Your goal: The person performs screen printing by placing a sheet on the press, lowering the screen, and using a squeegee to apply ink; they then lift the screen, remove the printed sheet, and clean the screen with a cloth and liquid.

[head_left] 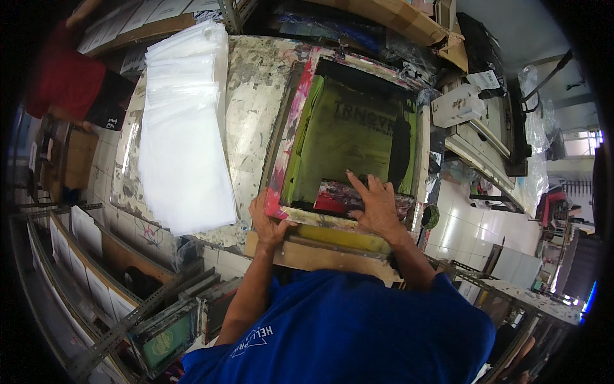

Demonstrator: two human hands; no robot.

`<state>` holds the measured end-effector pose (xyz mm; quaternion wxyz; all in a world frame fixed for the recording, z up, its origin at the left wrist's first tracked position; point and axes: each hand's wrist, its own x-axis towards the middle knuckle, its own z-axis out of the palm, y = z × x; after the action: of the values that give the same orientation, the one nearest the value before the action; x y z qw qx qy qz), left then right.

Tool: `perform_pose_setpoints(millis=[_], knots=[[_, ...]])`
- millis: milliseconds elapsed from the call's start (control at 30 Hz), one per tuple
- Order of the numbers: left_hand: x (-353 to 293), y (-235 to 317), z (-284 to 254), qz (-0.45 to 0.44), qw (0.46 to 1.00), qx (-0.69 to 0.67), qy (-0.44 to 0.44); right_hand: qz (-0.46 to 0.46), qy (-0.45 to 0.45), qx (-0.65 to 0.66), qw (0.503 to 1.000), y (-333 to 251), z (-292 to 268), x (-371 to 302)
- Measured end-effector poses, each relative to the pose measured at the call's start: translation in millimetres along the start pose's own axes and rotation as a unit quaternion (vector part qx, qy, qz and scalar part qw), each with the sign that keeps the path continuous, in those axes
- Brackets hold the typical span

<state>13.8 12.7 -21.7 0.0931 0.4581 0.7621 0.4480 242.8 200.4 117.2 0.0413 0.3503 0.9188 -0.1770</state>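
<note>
A screen printing frame (pixel 279 168), its wooden border splashed with pink and red, lies on the worktable before me. Its mesh (pixel 339 150) is green with dark lettering, and black ink streaks its right side. My left hand (pixel 267 223) is closed round the near left corner of the frame. My right hand (pixel 378 208) grips a squeegee (pixel 332 196), a wide bar stained red and black, at the near end of the mesh; its index finger points forward. Left of the frame, a fanned pile of white sheets (pixel 185 141) covers part of the table.
The paint-stained worktable (pixel 252 83) extends to the left. Racks with boards (pixel 96 262) and stored screens (pixel 169 336) stand at the lower left. A white container (pixel 457 105) sits at the right on a bench. Another person (pixel 67 73) in red stands at the far left.
</note>
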Motion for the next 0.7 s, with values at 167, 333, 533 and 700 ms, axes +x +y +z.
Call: perform_pose_setpoints(millis=[167, 333, 533, 700], knots=[[-4, 2, -1, -0.048, 0.998, -0.029, 0.009, 0.007, 0.044, 0.02, 0.999, 33, 0, 61], [-3, 2, -1, -0.052, 0.998, -0.029, -0.003, -0.045, 0.211, -0.06, 0.975, 108, -12, 188], [-8, -6, 0, -0.027, 1.0, 0.014, -0.007, 0.02, 0.202, -0.094, 0.975, 174, -26, 308], [-11, -12, 4, -0.039, 0.997, -0.063, -0.001, 0.071, 0.142, -0.128, 0.979, 169, -45, 320]])
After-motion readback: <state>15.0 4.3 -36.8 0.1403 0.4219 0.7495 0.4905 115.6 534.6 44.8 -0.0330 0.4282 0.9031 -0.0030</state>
